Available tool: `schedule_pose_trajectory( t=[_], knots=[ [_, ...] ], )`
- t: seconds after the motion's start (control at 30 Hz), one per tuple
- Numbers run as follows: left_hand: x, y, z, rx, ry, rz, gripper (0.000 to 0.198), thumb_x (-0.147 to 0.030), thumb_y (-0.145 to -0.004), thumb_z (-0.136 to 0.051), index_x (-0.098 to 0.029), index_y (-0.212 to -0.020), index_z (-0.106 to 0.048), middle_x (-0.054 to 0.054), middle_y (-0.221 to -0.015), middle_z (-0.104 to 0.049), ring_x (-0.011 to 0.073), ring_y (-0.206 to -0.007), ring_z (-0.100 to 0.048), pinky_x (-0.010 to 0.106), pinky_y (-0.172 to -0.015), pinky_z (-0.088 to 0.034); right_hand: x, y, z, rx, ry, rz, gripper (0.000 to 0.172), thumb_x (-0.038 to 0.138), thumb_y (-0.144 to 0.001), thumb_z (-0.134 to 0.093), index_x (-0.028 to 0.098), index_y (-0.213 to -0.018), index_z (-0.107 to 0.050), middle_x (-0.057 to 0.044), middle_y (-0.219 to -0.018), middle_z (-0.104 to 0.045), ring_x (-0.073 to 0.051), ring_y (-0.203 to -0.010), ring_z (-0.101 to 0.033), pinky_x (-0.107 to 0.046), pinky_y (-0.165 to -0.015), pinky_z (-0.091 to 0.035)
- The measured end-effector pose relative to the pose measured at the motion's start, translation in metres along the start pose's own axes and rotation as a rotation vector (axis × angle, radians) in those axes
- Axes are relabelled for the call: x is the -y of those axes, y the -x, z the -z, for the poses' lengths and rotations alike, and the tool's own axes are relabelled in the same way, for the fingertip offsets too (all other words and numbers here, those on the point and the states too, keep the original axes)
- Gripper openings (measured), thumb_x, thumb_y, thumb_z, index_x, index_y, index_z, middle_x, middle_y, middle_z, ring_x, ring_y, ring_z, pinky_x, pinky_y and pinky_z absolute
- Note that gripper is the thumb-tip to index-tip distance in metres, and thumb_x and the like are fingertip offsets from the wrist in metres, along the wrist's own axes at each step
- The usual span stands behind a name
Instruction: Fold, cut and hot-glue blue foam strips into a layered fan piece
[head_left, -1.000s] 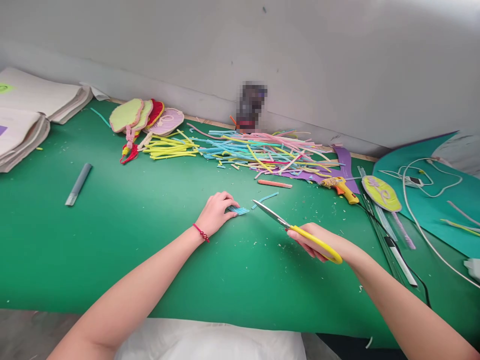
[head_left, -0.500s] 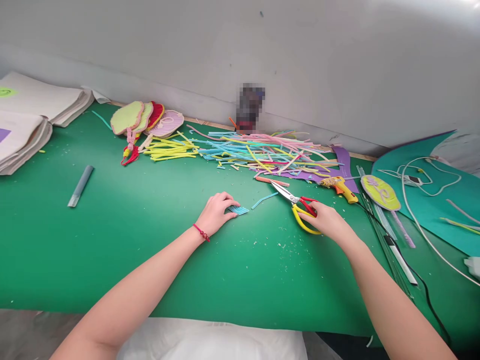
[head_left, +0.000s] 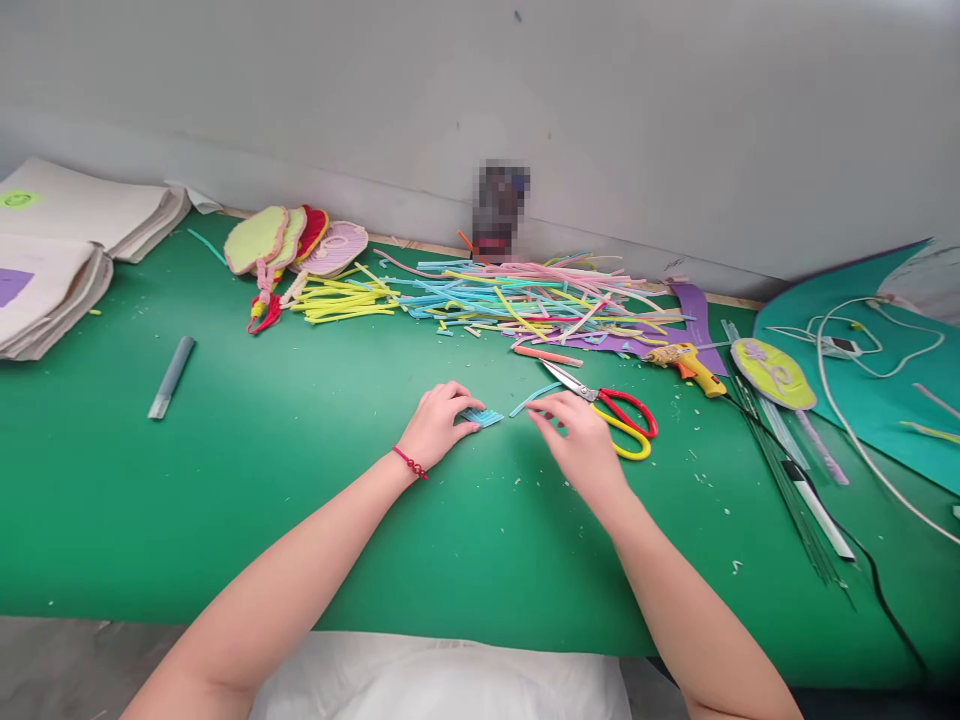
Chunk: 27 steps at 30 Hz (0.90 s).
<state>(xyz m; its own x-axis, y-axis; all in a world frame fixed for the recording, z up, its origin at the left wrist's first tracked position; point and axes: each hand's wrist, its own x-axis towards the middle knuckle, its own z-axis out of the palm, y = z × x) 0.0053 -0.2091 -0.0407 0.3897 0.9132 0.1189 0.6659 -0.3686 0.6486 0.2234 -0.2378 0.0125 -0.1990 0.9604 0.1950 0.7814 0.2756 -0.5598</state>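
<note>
Bare left hand (head_left: 433, 428) curled over a small sheaf of thin light-blue strips (head_left: 485, 417), bare right hand (head_left: 577, 437) at a loose strip, centre of the frame.

The left arm slants up from the lower left, palm down, fingers and thumb closed on the sheaf's left end (a red beaded bracelet (head_left: 410, 463) circles that wrist). The right arm rises from the lower right, thumb and forefinger only slightly apart at a single bent light-blue strip (head_left: 517, 409); whether they grip it, I cannot tell. Half a second ago the right hand held the steel scissors with one red and one yellow handle (head_left: 589, 393); now they lie released on the green tabletop (head_left: 450, 560), right of centre, while the left hand keeps its pose.
</note>
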Motion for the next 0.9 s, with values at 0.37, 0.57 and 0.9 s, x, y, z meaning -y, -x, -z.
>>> schedule_pose_trajectory(
  t=[0.37,0.57,0.9],
  knots=[
    [0.000,-0.001,0.002,-0.069,0.098,0.016,0.016,-0.027,-0.086,-0.060,-0.024,-0.099,-0.069,0.004,-0.101,-0.060,0.0209,-0.099,-0.055,0.038,-0.092,-0.045,-0.018,-0.004,-0.048,-0.027,-0.176,0.058,0.023,0.037,-0.093,-0.048,0.025,-0.089,-0.068,-0.005,-0.087,-0.065,-0.021,-0.087,-0.058,-0.034,-0.080,-0.047],
    [-0.001,-0.003,0.001,-0.064,0.058,0.015,0.014,-0.027,-0.082,-0.065,-0.023,-0.094,-0.070,0.004,-0.099,-0.060,0.0211,-0.096,-0.055,0.037,-0.089,-0.046,-0.019,-0.005,-0.053,-0.009,-0.220,0.070,0.022,0.036,-0.092,-0.050,0.024,-0.087,-0.068,-0.004,-0.085,-0.065,-0.020,-0.083,-0.057,-0.033,-0.076,-0.047],
    [0.000,-0.004,0.000,-0.062,0.024,0.005,0.011,-0.026,-0.083,-0.065,-0.023,-0.092,-0.071,0.004,-0.098,-0.060,0.0209,-0.094,-0.054,0.037,-0.088,-0.045,-0.020,-0.006,-0.054,-0.019,-0.212,0.066,0.017,0.031,-0.090,-0.054,0.022,-0.086,-0.068,-0.004,-0.084,-0.062,-0.019,-0.082,-0.056,-0.031,-0.074,-0.046]
  ],
)
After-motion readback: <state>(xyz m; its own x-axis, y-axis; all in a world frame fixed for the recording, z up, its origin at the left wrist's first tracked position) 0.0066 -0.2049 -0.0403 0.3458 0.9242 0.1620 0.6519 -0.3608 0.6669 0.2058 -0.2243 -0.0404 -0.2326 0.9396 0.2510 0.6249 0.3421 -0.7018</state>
